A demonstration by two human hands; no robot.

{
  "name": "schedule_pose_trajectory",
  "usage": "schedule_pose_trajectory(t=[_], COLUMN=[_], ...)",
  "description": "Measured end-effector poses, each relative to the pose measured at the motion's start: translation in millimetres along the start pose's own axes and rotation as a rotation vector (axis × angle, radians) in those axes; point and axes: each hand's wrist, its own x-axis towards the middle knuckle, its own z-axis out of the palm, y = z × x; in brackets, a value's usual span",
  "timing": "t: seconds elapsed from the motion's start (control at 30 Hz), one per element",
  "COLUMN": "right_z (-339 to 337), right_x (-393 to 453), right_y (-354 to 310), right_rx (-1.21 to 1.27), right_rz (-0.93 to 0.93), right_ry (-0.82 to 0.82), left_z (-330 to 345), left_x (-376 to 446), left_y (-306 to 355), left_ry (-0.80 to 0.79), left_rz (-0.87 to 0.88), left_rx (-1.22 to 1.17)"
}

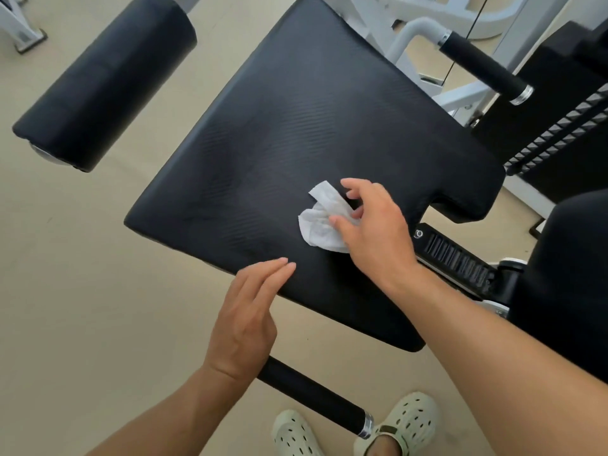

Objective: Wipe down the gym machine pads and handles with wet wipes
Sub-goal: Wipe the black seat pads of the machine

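White wet wipe [320, 222] lay crumpled on seat pad [296, 126]; right hand [371, 225] pinched it, left hand [250, 311] flat-fingered, empty. Pad-wiping step; next likely sweeping strokes across.

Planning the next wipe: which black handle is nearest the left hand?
The near handle, just below the left hand by the shoes; the far handle lies beyond the seat pad.

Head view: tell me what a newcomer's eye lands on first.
The crumpled white wet wipe stands out against the big black textured seat pad at centre, with the right hand on it. The left hand lies flat at the pad's near edge; a black cylindrical roller pad sits upper left.
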Motion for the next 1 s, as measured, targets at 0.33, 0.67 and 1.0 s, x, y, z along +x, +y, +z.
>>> schedule_pose_trajectory(t=[0.33,0.67,1.0], right_z=[-20,-36,-46], right_x=[-28,-34,3], right_y=[-20,-19,-31], right_rx=[0.691,0.720,0.453], right_rz=[0.300,0.407,0.151], right_ry=[-0.289,-0.119,0.017], left_z=[-23,-28,-45], left_x=[87,82,86], left_y=[68,65,61], left_ry=[-0.064,-0.097,-0.129], left_rz=[-1.082,-0.897,-0.896], left_rx=[-0.821,-0.716,-0.801])
